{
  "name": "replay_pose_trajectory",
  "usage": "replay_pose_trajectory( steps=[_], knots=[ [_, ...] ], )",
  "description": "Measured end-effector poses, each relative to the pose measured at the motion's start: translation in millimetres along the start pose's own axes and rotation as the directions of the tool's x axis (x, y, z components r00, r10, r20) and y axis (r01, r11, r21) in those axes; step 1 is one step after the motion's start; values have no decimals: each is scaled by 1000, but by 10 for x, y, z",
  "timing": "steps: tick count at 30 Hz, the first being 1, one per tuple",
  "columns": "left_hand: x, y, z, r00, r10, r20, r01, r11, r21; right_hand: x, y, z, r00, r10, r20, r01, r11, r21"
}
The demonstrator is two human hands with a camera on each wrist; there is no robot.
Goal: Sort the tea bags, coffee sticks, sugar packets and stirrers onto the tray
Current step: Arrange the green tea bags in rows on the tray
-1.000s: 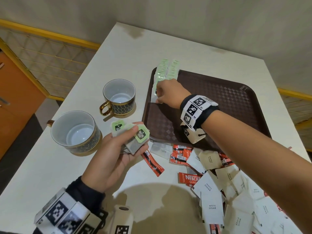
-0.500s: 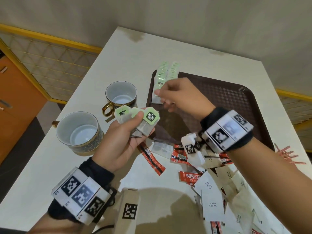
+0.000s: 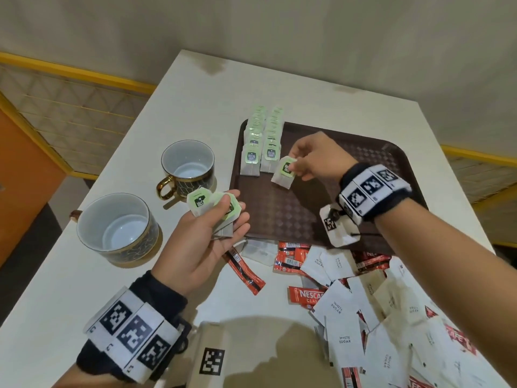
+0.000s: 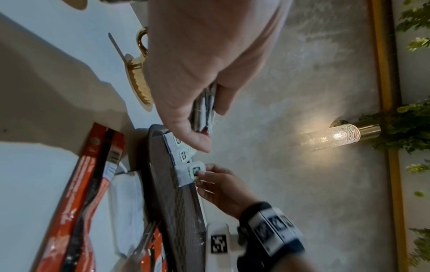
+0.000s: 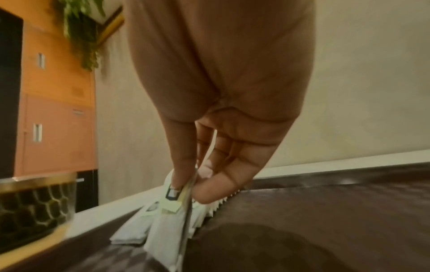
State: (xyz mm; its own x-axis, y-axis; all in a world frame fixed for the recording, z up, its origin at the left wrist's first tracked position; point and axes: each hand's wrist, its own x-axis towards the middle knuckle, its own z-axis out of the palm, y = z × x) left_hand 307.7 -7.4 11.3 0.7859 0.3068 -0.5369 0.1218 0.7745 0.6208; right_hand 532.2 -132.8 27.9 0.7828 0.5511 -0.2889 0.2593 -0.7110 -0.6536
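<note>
A brown tray (image 3: pixel 349 152) lies on the white table, with two rows of green-tagged tea bags (image 3: pixel 258 141) along its left edge. My right hand (image 3: pixel 296 166) pinches one tea bag (image 3: pixel 284 176) by its green tag, hanging just above the tray beside those rows; the right wrist view shows that tea bag (image 5: pixel 167 226) between thumb and forefinger. My left hand (image 3: pixel 221 217) hovers left of the tray and grips a small fan of tea bags (image 3: pixel 208 203). Red coffee sticks (image 3: pixel 246 271) and white sugar packets (image 3: pixel 344 329) lie heaped in front of the tray.
Two empty cups stand left of the tray: a small gold-handled cup (image 3: pixel 187 169) and a wider cup (image 3: pixel 117 226). A loose tea bag (image 3: pixel 257 250) lies by the tray's front edge. A wall runs behind the table.
My right hand took one tea bag from the fan in my left hand and carried it over the tray. My left hand has drawn back a little toward the table.
</note>
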Motion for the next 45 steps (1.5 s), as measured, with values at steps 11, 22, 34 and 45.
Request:
replay_pose_trajectory(
  steps=[11,22,34,45],
  knots=[
    [22,10,-74,997,44,-57,-43,999,8,618,-122,266,989,-147,-22,131,932,-339],
    [59,-2,-24,999,35,-38,-34,999,31,383,-58,395,945,-316,81,306,772,-557],
    [74,15,-30,999,5,-45,-5,1000,14,464,-40,415,967,-247,68,247,829,-501],
    [72,168,101,974,-119,195,136,988,-77,-483,-454,392,960,-279,13,274,950,152]
  ],
)
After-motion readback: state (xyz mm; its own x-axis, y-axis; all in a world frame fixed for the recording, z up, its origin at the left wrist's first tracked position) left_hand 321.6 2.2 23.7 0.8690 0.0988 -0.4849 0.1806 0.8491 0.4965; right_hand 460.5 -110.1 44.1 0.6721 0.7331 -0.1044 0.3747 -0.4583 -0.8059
